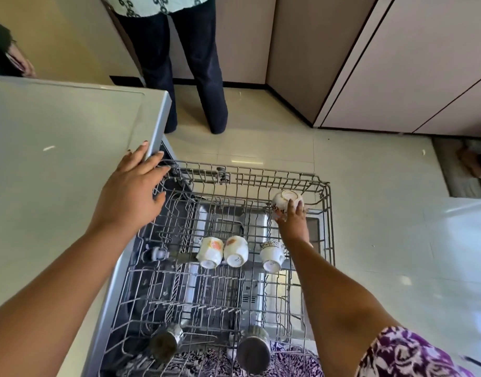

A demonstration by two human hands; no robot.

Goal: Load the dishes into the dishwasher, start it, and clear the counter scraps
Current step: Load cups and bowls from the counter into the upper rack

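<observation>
The right hand reaches to the far right corner of the pulled-out wire rack and grips a patterned cup, fingers up its side and thumb tucked under its lower edge. The cup is tipped so that its base faces up, and it sits against the rack's wires right at the fingertips. Behind this hand, beside its wrist and forearm, three cups lie in a row across the middle of the rack, bases toward the camera. Nearer still, below the elbow, two steel tumblers stand mouth-down at the rack's near edge. The left hand holds nothing. Its fingers are straight and spread, and the palm rests on the corner of the grey counter, with the fingertips overhanging the rack's far left corner. Beyond both hands another person in dark trousers stands on the pale tiled floor, and beige cabinets run to the right of the right hand.
</observation>
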